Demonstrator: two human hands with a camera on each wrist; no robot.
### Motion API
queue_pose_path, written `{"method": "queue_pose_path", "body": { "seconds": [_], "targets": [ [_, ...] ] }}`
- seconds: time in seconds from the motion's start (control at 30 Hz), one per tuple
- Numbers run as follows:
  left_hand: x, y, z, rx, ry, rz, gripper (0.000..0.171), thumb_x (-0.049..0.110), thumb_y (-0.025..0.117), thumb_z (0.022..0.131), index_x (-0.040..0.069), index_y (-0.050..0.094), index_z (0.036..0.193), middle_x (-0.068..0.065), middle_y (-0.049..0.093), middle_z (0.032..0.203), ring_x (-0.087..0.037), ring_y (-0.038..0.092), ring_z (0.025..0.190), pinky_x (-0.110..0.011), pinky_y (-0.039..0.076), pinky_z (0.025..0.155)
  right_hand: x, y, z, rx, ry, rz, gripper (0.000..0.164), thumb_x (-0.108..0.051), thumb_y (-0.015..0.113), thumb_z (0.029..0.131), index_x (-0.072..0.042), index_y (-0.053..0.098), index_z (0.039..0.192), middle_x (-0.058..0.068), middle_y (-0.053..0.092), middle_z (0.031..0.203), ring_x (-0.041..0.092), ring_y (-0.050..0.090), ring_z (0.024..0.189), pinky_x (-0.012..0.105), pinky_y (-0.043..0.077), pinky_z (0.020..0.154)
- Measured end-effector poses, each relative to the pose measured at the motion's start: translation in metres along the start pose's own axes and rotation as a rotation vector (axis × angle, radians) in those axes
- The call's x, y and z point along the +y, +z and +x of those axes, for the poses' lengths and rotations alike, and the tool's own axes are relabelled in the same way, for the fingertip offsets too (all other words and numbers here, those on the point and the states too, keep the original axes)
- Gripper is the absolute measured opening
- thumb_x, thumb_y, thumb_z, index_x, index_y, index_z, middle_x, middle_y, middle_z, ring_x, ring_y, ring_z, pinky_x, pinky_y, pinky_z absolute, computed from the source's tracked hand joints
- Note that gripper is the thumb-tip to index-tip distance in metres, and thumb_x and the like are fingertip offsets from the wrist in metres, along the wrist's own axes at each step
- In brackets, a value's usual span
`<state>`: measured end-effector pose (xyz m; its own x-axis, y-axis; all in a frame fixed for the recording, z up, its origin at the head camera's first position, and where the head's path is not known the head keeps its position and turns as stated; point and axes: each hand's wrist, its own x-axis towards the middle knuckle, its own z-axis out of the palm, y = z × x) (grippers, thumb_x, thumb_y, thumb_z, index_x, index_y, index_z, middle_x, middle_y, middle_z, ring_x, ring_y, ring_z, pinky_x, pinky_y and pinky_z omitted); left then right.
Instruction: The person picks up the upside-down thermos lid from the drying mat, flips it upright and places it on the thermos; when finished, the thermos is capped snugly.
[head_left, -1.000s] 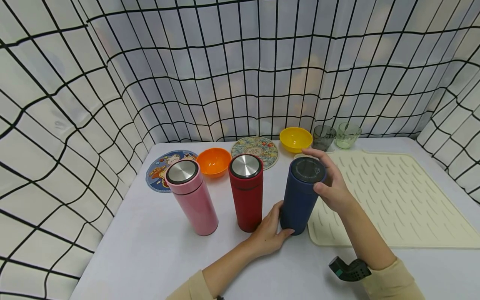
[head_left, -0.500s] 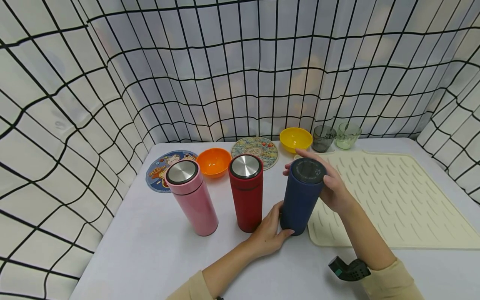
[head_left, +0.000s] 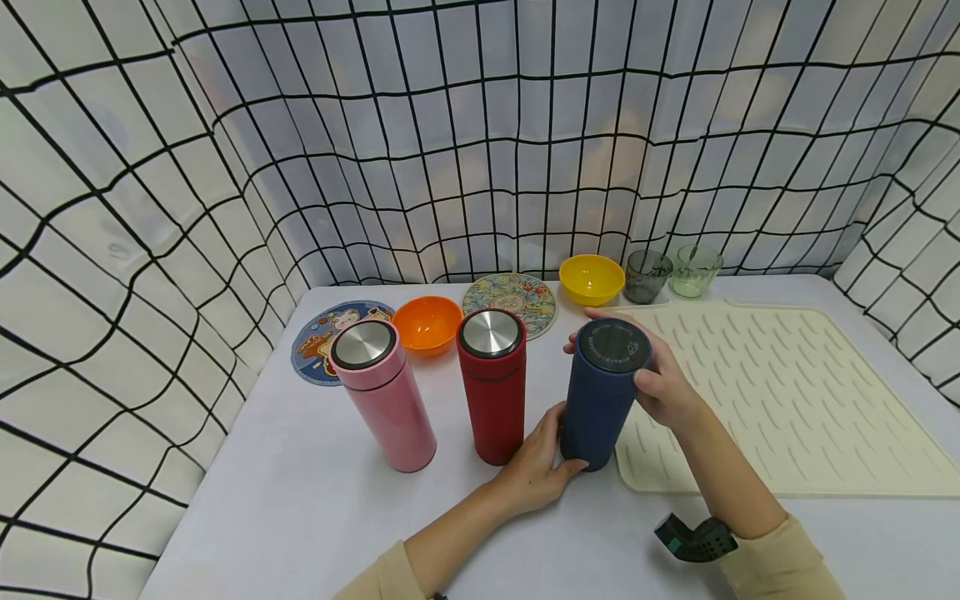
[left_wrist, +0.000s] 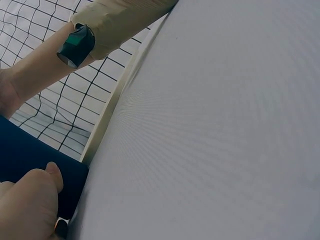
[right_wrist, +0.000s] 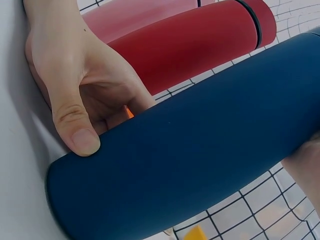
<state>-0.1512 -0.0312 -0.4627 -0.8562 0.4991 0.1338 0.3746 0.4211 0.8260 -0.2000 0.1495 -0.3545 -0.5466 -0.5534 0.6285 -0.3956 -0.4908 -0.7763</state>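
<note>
A blue thermos (head_left: 600, 408) with a dark-topped lid (head_left: 615, 345) stands upright on the white table. My left hand (head_left: 532, 475) grips it low down, the thumb on the near side close to the base. Up at the lid, my right hand (head_left: 671, 387) holds the thermos with its thumb at the right and its fingers reaching behind, partly hidden. In the right wrist view the left thumb presses the lower body of the blue thermos (right_wrist: 190, 135). A red thermos (head_left: 495, 408) stands just left of the left hand, and a pink thermos (head_left: 393, 417) further left.
Behind the thermoses are an orange bowl (head_left: 427, 325), a yellow bowl (head_left: 592, 279), two round patterned mats and two glass cups (head_left: 696, 272). A cream ribbed mat (head_left: 787, 400) lies to the right. Black netting (head_left: 517, 133) encloses the table.
My right hand's fingers have moved from spread along the lid's right side to behind it, and the thumb has shifted. The lid's printed mark has turned slightly. My left hand stays put.
</note>
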Motion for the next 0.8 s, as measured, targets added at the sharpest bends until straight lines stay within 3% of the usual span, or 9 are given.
{"method": "queue_pose_path", "body": {
  "seconds": [0.33, 0.53, 0.8],
  "targets": [
    [-0.0014, 0.0008, 0.0011, -0.021, 0.046, -0.003, 0.078, 0.016, 0.06, 0.089, 0.011, 0.007, 0.145, -0.006, 0.024, 0.148, -0.016, 0.025, 0.134, -0.038, 0.026, 0.106, 0.0023, 0.0027, 0.0008, 0.02, -0.058, 0.025, 0.059, -0.032, 0.052, 0.089, -0.001, 0.036, 0.136, 0.014, 0.056, 0.12, 0.026, 0.054, 0.111, 0.036, 0.043, 0.094],
    [-0.0008, 0.0005, 0.0, -0.019, 0.068, 0.075, 0.076, 0.018, 0.059, 0.089, 0.008, 0.006, 0.144, -0.009, 0.027, 0.146, -0.019, 0.032, 0.128, -0.035, 0.029, 0.103, 0.0026, 0.0037, 0.0015, 0.034, -0.059, 0.015, 0.058, -0.032, 0.052, 0.089, -0.001, 0.037, 0.136, 0.014, 0.057, 0.119, 0.024, 0.054, 0.11, 0.034, 0.045, 0.091],
    [0.0009, 0.0005, -0.0014, -0.011, 0.072, 0.103, 0.075, 0.017, 0.058, 0.089, 0.006, 0.006, 0.142, -0.012, 0.027, 0.145, -0.02, 0.031, 0.128, -0.037, 0.028, 0.1, 0.0071, 0.0017, 0.0001, 0.099, -0.064, 0.047, 0.062, -0.031, 0.065, 0.084, 0.001, 0.039, 0.131, 0.014, 0.056, 0.117, 0.024, 0.056, 0.106, 0.034, 0.048, 0.086]
  ]
}}
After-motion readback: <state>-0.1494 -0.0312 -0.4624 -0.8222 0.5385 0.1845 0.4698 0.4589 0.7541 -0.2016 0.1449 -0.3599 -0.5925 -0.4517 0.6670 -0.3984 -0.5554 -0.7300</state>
